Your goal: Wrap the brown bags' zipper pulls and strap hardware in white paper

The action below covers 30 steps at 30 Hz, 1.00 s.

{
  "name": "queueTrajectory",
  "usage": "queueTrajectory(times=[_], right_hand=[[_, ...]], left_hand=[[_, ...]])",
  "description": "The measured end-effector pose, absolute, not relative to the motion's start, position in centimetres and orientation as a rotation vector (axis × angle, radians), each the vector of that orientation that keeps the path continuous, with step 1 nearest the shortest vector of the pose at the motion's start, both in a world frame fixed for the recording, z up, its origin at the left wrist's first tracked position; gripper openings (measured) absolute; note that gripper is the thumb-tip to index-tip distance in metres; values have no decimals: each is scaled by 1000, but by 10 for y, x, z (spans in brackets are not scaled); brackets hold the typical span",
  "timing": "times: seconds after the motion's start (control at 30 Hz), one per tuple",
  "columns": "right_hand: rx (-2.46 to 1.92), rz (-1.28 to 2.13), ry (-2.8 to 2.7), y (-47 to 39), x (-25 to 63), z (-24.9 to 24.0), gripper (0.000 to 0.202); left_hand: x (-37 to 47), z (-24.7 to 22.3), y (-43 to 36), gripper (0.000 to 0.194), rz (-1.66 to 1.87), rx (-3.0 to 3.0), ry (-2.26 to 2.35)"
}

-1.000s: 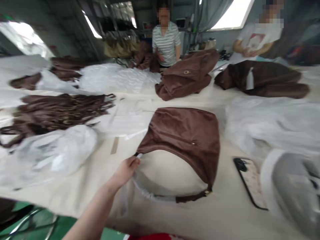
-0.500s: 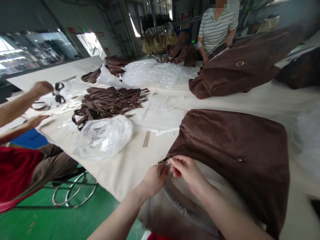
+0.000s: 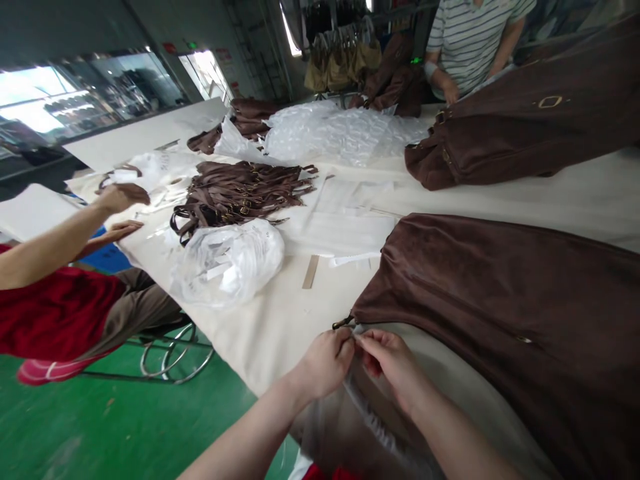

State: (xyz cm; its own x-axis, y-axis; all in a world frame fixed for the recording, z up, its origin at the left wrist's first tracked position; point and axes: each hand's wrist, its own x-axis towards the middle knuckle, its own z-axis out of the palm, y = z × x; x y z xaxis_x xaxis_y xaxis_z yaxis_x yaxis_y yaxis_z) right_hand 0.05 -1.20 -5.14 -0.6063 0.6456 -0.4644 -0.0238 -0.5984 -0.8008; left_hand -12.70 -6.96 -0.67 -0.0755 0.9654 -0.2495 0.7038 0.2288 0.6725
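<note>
A pale-covered table (image 3: 280, 327) is stretching across a room with a green floor (image 3: 125, 427), and a red sign (image 3: 170, 48) is hanging beside the bright doorway (image 3: 204, 72), its lettering too small to read. The brown bag (image 3: 490, 280) is lying on the table's near right side, and beside its left corner the left hand (image 3: 329, 360) and right hand (image 3: 393, 365) are pinching the film-wrapped strap (image 3: 376, 425), fingertips closed and nearly touching.

The brown bag (image 3: 480, 280) lies flat on the table (image 3: 265, 327), its curved strap (image 3: 376, 428) wrapped.
</note>
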Motion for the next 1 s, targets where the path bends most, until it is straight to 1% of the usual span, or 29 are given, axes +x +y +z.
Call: queueTrajectory(times=[0.17, 0.3, 0.37, 0.47, 0.57, 0.67, 0.8, 0.9, 1.0], right_hand=[[-1146, 2173, -1266, -13, 0, -53, 28], [-1128, 2149, -1325, -12, 4, -53, 30], [-1073, 2195, -1317, -11, 9, -52, 28], [-964, 2302, -1324, -10, 17, -51, 26], [-978, 2334, -1358, -11, 19, -50, 19], [-1013, 2298, -1419, -14, 17, -50, 12], [-901, 2189, -1568, -19, 16, -55, 15], [-849, 2104, -1655, -22, 16, -57, 17], [-965, 2009, -1788, -25, 14, -56, 19]], left_hand=[[-127, -5, -71, 23, 542, 1548, 1830], [-128, -8, -70, 26, 607, 1486, 1789], [-130, -12, -69, 29, 667, 1327, 1769], [-132, -15, -66, 30, 745, 937, 1652], [-134, -12, -66, 32, 722, 702, 1540], [-136, -2, -69, 29, 632, 584, 1444], [-136, 7, -79, 20, 608, 251, 1138], [-134, 7, -90, 23, 686, 79, 969], [-129, 3, -99, 25, 703, 88, 969]])
